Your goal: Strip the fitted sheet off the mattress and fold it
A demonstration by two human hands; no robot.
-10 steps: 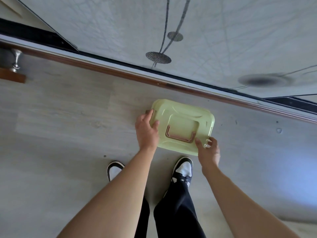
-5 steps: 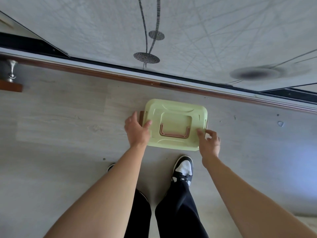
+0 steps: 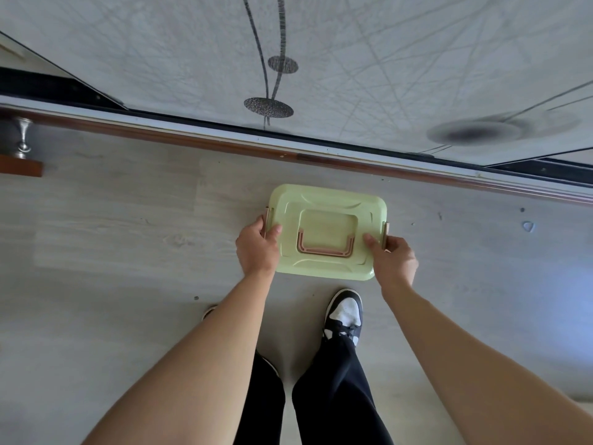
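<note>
Hands, left hand [image 3: 256, 248] and right hand [image 3: 393, 256], clamp opposite short ends of the pale green lidded plastic box [image 3: 327, 231] on the grey wood-look floor [image 3: 112, 245] beside the bed edge, likely clearing room before stripping the patterned grey fitted sheet [image 3: 385, 59].

We're in a bedroom at home, by the look of it: a bed [image 3: 353, 53] fills the far side, its pale grey sheet printed with dark lines and discs, edged by a dark wooden frame [image 3: 224, 141]. Pale wood-look flooring [image 3: 112, 252] runs below, a turned metal furniture leg [image 3: 23, 138] at the left edge, a green lidded storage box [image 3: 327, 200] beside the bed
</note>
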